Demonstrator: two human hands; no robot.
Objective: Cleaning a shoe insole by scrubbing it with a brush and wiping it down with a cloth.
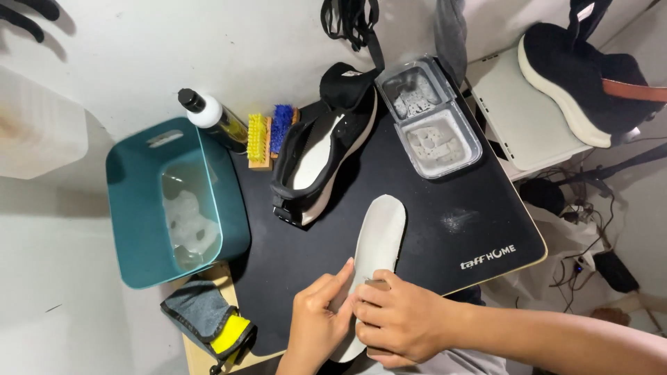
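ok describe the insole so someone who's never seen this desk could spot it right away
Start at the black desk mat covering the table's middle. On its near edge, below the black and white shoe, lies the insole, with the left hand and right hand holding its near end. It is the only flat, pale grey, foot-shaped piece there.

Matt pale foam insole [381,232] on a smooth black tabletop [445,236]; glossy teal plastic tub [132,208] at left; black cloth shoe [326,139] beyond.
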